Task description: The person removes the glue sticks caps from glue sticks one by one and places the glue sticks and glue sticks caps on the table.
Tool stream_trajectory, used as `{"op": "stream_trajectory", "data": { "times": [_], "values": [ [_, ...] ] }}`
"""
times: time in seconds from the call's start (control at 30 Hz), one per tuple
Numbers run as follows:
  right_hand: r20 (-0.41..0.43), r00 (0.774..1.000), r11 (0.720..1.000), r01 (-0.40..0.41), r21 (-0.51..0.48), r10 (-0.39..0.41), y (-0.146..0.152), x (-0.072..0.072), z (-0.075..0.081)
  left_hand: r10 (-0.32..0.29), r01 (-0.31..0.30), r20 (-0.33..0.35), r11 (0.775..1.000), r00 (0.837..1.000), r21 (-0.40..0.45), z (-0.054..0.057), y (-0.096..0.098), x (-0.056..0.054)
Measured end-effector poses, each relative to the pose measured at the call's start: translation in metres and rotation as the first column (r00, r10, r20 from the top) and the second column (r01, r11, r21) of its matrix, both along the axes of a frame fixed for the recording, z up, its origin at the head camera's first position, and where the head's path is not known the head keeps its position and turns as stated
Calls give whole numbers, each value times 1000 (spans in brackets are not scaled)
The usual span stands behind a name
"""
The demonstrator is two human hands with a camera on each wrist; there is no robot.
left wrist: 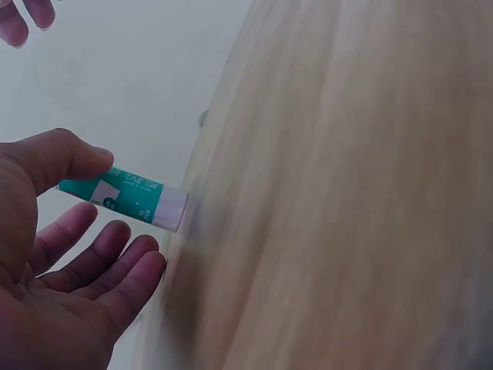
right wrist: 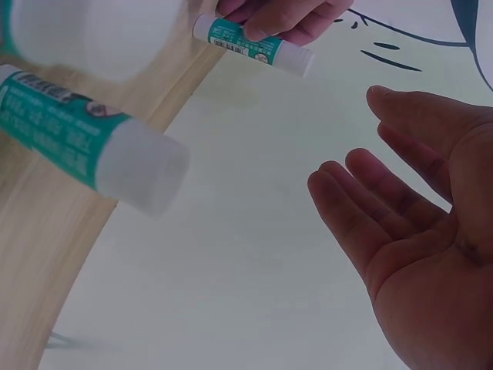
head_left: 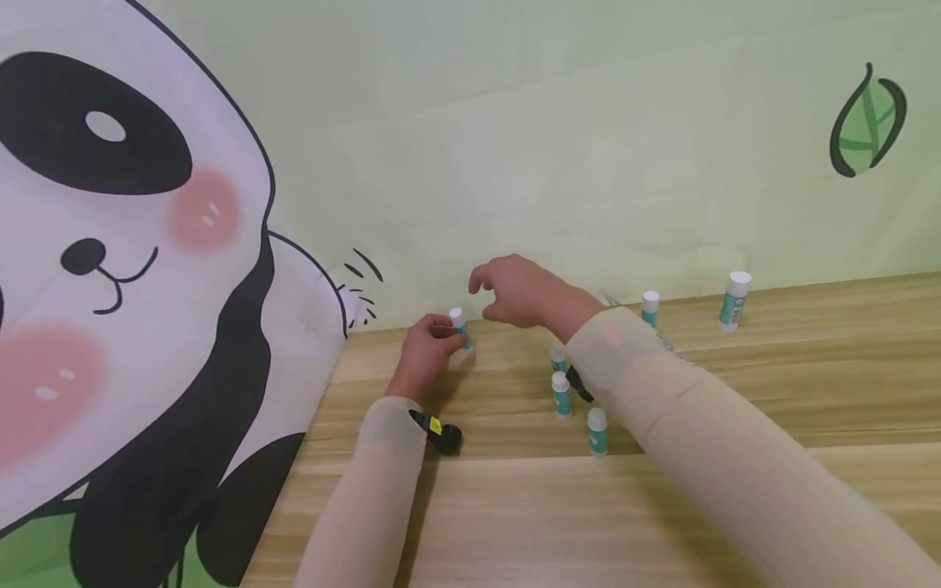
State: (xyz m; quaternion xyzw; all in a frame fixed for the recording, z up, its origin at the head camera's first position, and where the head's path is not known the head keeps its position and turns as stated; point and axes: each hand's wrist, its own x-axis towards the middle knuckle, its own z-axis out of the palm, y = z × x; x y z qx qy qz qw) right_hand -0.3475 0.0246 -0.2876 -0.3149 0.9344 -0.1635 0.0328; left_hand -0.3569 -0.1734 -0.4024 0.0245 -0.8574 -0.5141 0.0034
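Note:
At the back left of the table, my left hand (head_left: 425, 353) pinches an upright glue stick (head_left: 461, 327) with a teal label and white ends. The left wrist view has the thumb pressed on the label of this glue stick (left wrist: 131, 196), the other fingers loosely bent. My right hand (head_left: 524, 292) hovers to the right of it, holding nothing. Its fingers are spread and slightly bent in the right wrist view. Two glue sticks (right wrist: 85, 139) loom close to that wrist camera, and beyond them the left hand (right wrist: 293, 17) grips its own.
Below the right forearm stand several glue sticks, among them a nearer one (head_left: 598, 433) and another (head_left: 562, 396). Farther right are a glue stick (head_left: 650, 307) partly behind the sleeve and one (head_left: 735, 302) near the wall. A panda-printed backdrop (head_left: 588, 163) borders the wooden table (head_left: 515, 514).

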Motion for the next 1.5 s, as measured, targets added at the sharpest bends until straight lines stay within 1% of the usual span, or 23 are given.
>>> {"op": "stream_trajectory", "data": {
  "times": [0.13, 0.27, 0.53, 0.67, 0.83, 1.0, 1.23, 1.5],
  "values": [
    [13, 1000, 1000, -4, -11, 5, 0, -1, -1, -13, 13, -21, 1000, 1000, 3, 0, 2, -2],
    [23, 1000, 1000, -4, -17, 4, -1, -1, -2, -12, 12, -12, 1000, 1000, 3, 0, 3, -4],
    [34, 999, 1000, -4, -31, 5, -3, -2, -7, -40, 40, -11, 999, 999, 13, -2, 5, -6],
    [24, 1000, 999, -11, -37, 12, -4, -3, -9, -51, 51, -8, 999, 999, 20, 2, 9, -4],
    [6, 1000, 999, -11, -33, 12, -3, -3, -10, -76, 76, -44, 997, 996, 7, 8, 14, -3],
    [5, 1000, 998, -14, -53, 15, -4, -4, -9, -104, 105, -68, 994, 992, 13, 12, 18, -2],
    [-16, 1000, 999, -17, -51, 16, 0, -1, -4, -124, 126, -72, 992, 990, 23, 20, 26, 4],
    [-46, 999, 998, -11, -56, 8, 5, 2, -1, -151, 155, -75, 987, 986, 42, 26, 32, 9]
  ]
}}
